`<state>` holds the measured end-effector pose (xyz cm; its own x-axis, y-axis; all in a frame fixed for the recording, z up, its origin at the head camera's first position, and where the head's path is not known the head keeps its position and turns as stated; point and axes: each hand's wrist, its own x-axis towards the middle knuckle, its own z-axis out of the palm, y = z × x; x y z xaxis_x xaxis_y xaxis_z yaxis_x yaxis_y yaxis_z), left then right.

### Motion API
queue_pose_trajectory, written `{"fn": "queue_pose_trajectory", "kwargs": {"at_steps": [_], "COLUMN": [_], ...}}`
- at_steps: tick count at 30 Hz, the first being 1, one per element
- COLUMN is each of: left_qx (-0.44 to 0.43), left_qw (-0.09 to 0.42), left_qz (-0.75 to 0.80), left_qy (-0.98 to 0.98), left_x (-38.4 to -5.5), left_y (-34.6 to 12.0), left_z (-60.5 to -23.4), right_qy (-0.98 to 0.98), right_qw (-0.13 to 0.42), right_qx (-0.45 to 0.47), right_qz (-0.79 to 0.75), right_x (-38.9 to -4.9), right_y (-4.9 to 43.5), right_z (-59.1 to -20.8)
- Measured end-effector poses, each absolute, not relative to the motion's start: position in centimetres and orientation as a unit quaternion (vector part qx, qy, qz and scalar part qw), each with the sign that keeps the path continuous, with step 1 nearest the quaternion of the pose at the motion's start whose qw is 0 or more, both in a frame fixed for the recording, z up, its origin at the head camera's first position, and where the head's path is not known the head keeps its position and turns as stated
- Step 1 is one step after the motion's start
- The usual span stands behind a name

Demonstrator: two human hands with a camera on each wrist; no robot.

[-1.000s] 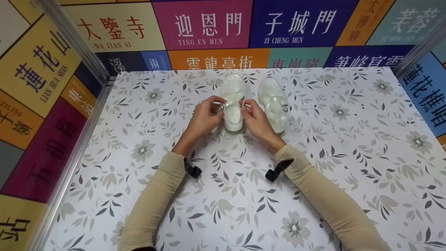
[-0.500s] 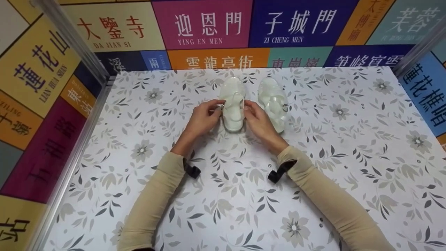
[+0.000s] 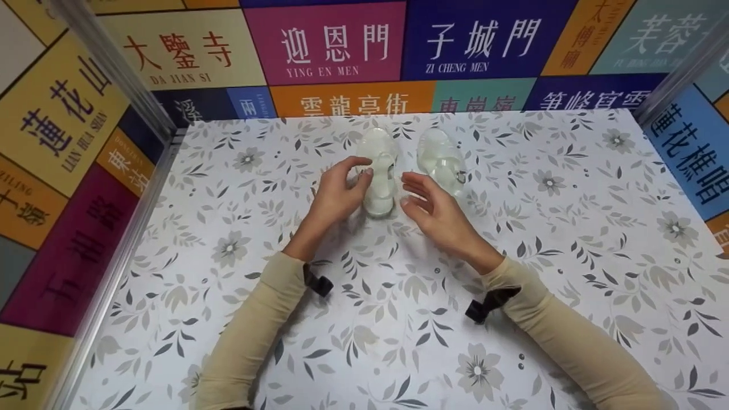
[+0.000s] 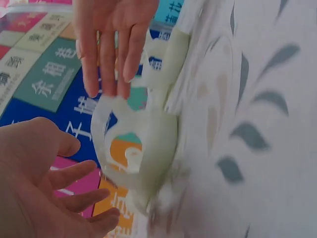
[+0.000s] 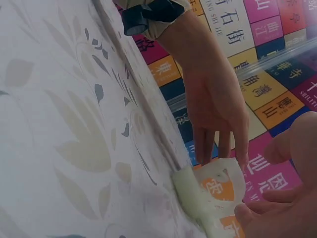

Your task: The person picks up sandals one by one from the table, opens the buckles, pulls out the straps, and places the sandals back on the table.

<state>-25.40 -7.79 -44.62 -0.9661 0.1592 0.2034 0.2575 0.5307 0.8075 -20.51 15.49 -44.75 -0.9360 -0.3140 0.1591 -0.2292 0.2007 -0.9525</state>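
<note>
A pale, translucent sandal (image 3: 380, 191) with a strap across it lies at the far middle of the table, toe toward the back wall. My left hand (image 3: 342, 192) is at its left side, fingertips close by the strap. In the left wrist view, the fingers of that hand (image 4: 54, 186) are spread beside the sandal (image 4: 161, 141), pinching nothing. My right hand (image 3: 444, 215) is off the sandal's right side with loosely bent fingers and nothing in them. The matching sandal (image 3: 435, 145) stands to the right, its heel partly hidden behind my right hand.
A white table (image 3: 353, 353) with a grey leaf and flower print lies under both arms. Colourful lettered panels (image 3: 336, 48) rise behind it and at both sides. Black wrist cameras (image 3: 322, 285) sit on the beige sleeves (image 3: 250, 336).
Both hands had fingers at the sandal's two sides. The right hand has let go and drawn back to the right and nearer; the left fingers have opened beside the strap. The view has shifted slightly.
</note>
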Motion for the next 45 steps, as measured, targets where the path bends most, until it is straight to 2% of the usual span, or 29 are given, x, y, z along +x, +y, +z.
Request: {"fn": "queue_pose_trajectory", "kwargs": {"at_steps": [4,7,12,22,26,36,45], "left_qx": [-0.16,-0.183,-0.188,-0.196,-0.176,-0.08,-0.067], "left_qw": [0.1,0.111,0.071,0.007,-0.006,-0.034,-0.032], "left_qz": [-0.468,-0.491,-0.541,-0.526,-0.495,-0.525,-0.54], "left_qy": [-0.863,-0.844,-0.817,-0.828,-0.851,-0.847,-0.838], "left_x": [-24.8,-24.2,-23.3,-22.5,-22.9,-24.4,-24.3], "left_y": [-5.9,-4.4,-2.1,2.3,3.7,5.5,6.0], "left_z": [-43.7,-43.0,-42.4,-42.5,-43.0,-45.0,-47.1], "right_qy": [0.765,0.746,0.713,0.727,0.724,0.744,0.753], "right_qw": [-0.007,-0.039,-0.081,-0.115,-0.092,0.021,0.057], "right_qx": [-0.172,-0.156,-0.115,-0.028,-0.007,-0.004,-0.006], "right_qz": [-0.62,-0.647,-0.687,-0.677,-0.684,-0.668,-0.656], "right_x": [-20.5,-20.7,-21.1,-22.9,-23.5,-24.4,-24.8], "right_y": [17.1,18.6,21.0,24.5,25.3,25.4,24.9], "right_z": [-44.3,-44.2,-44.4,-45.3,-45.8,-46.9,-48.3]}}
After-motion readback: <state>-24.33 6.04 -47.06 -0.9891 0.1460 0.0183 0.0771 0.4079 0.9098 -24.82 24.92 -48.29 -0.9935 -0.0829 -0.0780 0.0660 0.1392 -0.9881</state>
